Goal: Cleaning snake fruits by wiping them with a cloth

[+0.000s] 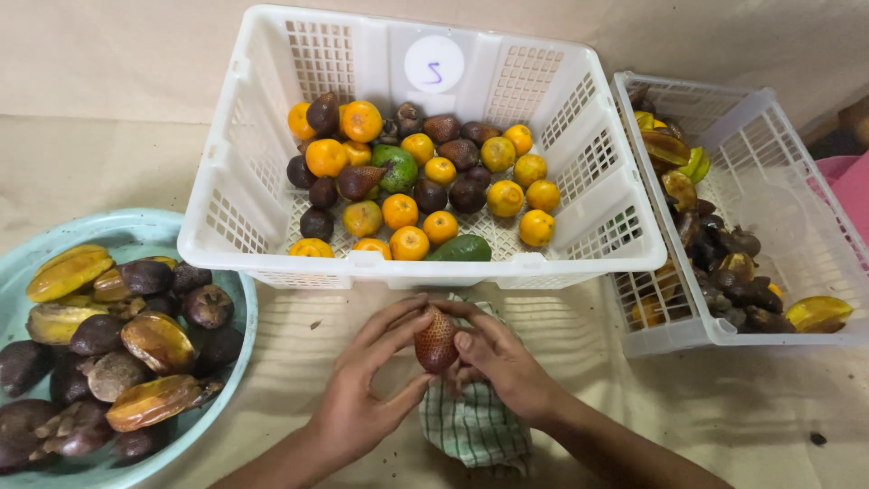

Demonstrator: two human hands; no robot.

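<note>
Both hands clamped on one reddish-brown scaly pointed fruit: left hand fingertips on its left side, right hand thumb on its front. Green-checked cloth beneath. White slatted plastic basket of mixed fruit just beyond. Step: inspection or wiping, apparently.
</note>
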